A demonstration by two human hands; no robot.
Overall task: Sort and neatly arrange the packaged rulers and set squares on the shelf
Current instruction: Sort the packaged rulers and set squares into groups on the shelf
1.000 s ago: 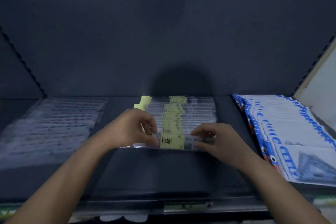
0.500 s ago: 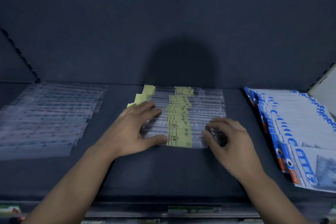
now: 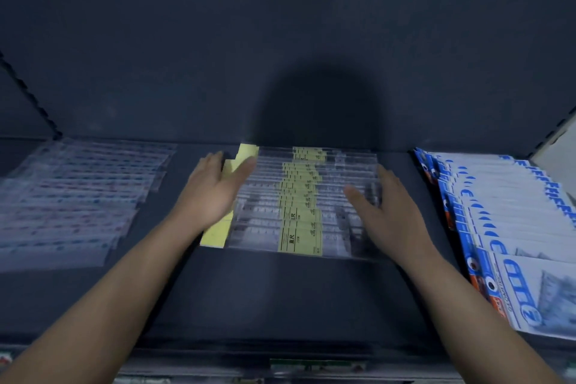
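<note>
— Where are the rulers?
— The yellow-label rulers (image 3: 300, 227) lie overlapped in the middle of the shelf (image 3: 280, 296), up to its back edge.
— And the grips?
— The left grip (image 3: 215, 193) and the right grip (image 3: 392, 206) are spread flat, one on each end of the rulers. The blue set-square packs (image 3: 514, 212) lie at the right edge.

Your blurred left hand (image 3: 212, 193) and right hand (image 3: 389, 215) cover the ends of the ruler packs (image 3: 299, 227); the picture cuts off the set-square packs (image 3: 514, 227) at the right edge of the shelf (image 3: 280, 296).
</note>
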